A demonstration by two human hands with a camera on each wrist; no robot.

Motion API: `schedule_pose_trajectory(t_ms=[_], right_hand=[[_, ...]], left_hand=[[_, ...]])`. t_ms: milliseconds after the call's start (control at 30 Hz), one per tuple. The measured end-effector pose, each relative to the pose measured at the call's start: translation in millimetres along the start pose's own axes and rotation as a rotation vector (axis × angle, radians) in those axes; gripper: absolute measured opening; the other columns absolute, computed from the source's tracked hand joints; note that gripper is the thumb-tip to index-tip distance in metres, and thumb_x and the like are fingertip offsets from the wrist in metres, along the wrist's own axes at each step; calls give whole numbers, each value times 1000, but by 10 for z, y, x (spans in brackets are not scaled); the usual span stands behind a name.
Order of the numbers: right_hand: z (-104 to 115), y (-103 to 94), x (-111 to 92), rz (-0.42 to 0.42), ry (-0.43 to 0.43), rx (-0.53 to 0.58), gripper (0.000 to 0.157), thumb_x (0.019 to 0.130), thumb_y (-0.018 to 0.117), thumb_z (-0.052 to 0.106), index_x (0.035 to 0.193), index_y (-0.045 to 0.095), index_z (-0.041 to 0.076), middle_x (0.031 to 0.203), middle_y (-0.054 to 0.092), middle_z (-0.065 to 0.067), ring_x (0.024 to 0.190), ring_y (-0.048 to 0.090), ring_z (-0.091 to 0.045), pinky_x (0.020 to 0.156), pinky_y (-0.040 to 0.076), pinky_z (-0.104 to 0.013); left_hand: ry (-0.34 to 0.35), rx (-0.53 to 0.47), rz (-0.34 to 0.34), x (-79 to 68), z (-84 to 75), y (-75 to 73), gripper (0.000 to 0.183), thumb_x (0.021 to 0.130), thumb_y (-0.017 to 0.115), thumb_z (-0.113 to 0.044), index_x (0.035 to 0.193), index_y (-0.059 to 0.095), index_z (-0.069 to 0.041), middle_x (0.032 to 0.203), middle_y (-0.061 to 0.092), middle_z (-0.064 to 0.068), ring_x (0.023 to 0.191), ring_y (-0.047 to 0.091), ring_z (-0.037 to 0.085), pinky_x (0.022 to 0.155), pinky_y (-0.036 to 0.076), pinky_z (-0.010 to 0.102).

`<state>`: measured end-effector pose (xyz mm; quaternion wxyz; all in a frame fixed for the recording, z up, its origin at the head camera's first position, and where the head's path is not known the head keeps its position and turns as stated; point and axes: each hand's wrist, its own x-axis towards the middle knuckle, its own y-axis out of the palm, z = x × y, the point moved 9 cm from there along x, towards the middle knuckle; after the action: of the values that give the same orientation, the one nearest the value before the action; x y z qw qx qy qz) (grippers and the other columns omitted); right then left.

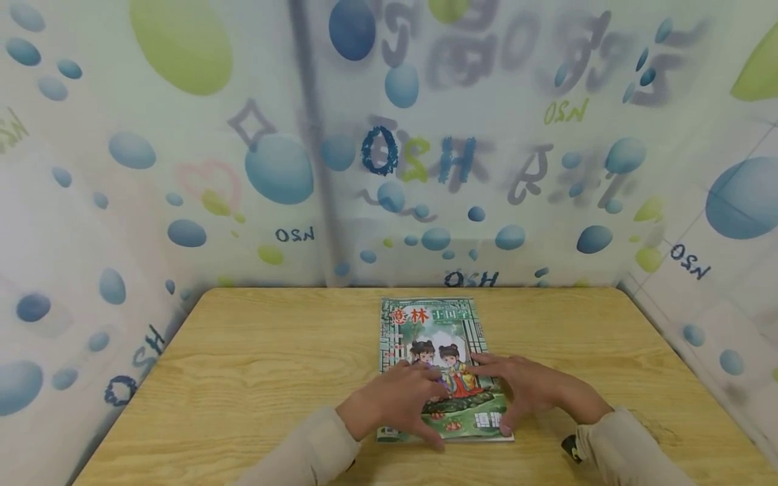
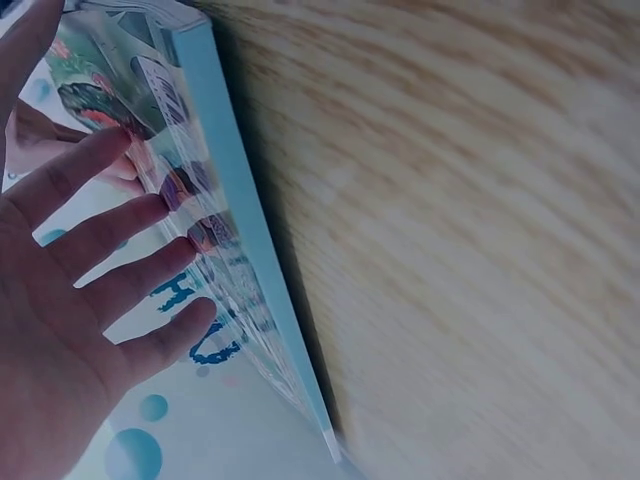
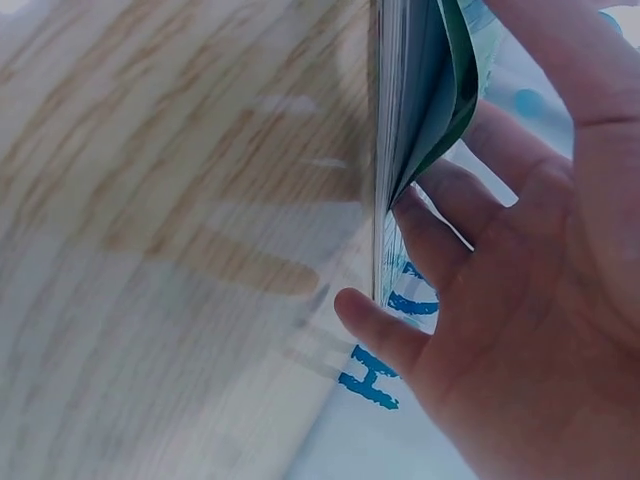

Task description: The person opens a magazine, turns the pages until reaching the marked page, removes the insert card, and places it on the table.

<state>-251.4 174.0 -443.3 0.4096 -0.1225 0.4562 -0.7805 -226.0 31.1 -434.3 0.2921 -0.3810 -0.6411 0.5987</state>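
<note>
One illustrated magazine (image 1: 458,385), flat on the table (image 1: 273,364). My left hand (image 1: 401,398), relaxed, rests on it; my right hand (image 1: 527,385), spread and ungripping, thumbs its near-right corner. Ease that bowed cover (image 3: 465,85) gently, lest it crease.

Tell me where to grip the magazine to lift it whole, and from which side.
Take the magazine by its spine, coming from the left, probably around mid-length: that edge is bound and closed. On the right the cover bows away from the pages, so a pinch there might catch the cover alone.
</note>
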Motion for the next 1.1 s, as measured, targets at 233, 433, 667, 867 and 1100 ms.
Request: schedule_pose_trajectory(t_ms=[233, 433, 667, 867, 1100], right_hand=[[-13, -7, 6, 20, 15, 50, 102, 67, 88, 48, 152, 43, 16, 159, 27, -24, 141, 27, -53, 101, 29, -74], [1, -16, 0, 22, 4, 74, 99, 68, 88, 45, 151, 44, 14, 158, 27, -26, 141, 26, -54, 101, 28, -75], [-6, -40, -23, 16, 43, 61, 100, 68, 87, 47, 151, 43, 11, 156, 33, -24, 139, 32, -51, 104, 30, -72], [11, -69, -54, -12, 60, 62, 104, 66, 87, 52, 151, 42, 9, 153, 40, -22, 137, 37, -47, 105, 32, -69], [19, -139, -154, -50, 16, 85, 103, 72, 86, 46, 152, 36, 4, 153, 38, -25, 138, 35, -50, 103, 32, -70]], left_hand=[[28, -2, -19, -1, 7, 2, 68, 77, 64, -75, 127, 67, -29, 128, 62, -9, 113, 59, 11, 90, 52, 44], [18, -34, 2, -10, 14, -10, 66, 78, 65, -73, 127, 67, -29, 131, 61, -9, 116, 58, 11, 92, 51, 46], [33, -39, 19, -37, -9, -41, 65, 81, 64, -71, 130, 65, -28, 129, 61, -7, 108, 59, 9, 89, 52, 42], [64, -38, -3, -46, -13, -68, 66, 82, 63, -70, 132, 64, -26, 117, 62, -11, 94, 58, 2, 72, 49, 26], [73, -36, -66, -86, -20, -169, 75, 84, 64, -67, 141, 55, -20, 134, 60, -2, 112, 62, 10, 88, 53, 32]])
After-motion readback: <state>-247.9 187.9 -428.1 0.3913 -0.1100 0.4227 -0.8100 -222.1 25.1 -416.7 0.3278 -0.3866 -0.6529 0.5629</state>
